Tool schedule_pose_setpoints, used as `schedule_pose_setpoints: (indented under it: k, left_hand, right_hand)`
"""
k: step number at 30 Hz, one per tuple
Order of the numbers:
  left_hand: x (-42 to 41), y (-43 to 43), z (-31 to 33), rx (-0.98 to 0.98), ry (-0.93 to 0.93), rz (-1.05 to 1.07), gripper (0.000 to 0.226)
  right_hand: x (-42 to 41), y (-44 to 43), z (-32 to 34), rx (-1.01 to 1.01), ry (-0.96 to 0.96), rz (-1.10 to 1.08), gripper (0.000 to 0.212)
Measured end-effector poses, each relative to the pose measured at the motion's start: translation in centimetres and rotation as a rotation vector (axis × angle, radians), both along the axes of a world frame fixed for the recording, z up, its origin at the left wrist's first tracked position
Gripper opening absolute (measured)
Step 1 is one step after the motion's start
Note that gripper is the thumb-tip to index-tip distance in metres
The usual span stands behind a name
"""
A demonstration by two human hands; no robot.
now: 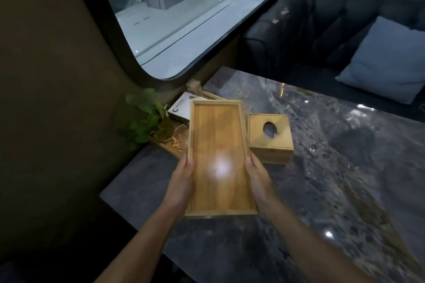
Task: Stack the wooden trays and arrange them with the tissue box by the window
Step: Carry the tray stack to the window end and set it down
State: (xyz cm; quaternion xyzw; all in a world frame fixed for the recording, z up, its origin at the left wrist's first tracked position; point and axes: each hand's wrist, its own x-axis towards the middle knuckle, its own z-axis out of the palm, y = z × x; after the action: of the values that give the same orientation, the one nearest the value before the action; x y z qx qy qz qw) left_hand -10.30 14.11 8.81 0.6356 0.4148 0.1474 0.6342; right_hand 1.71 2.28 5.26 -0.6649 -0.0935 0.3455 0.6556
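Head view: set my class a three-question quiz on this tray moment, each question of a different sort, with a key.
1. True or false: both hands grip the tray by its long sides.
2. What stands just right of the tray? A) a mug B) the tissue box C) a lamp
3. Fill in: the plant sits to the ___ of the tray, near the window.

Key:
1. True. The left hand and right hand hold opposite long edges.
2. B
3. left
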Motion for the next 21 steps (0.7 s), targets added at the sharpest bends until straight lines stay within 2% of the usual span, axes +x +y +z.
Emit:
schedule_pose_setpoints:
  k: [8, 11, 21]
  left_hand:
    - [0.7, 0.0, -2.5, -0.075, 0.099, -0.081, 0.048]
    - [1.2, -0.3, -2.9, -0.103, 0.081, -0.108, 0.048]
    - [5.2, -1.9, -2.9, -0.131, 0.039, -0.263, 0.044]
  right_hand:
    - [-0.5, -1.3, -1.3, -0.123, 0.021, -0.035, 0.04]
    - [-0.1, -1.7, -1.3, -0.166, 0.01, -0.058, 0.041]
    - [1.3, -4.5, -0.8, -0.12, -0.005, -0.248, 0.033]
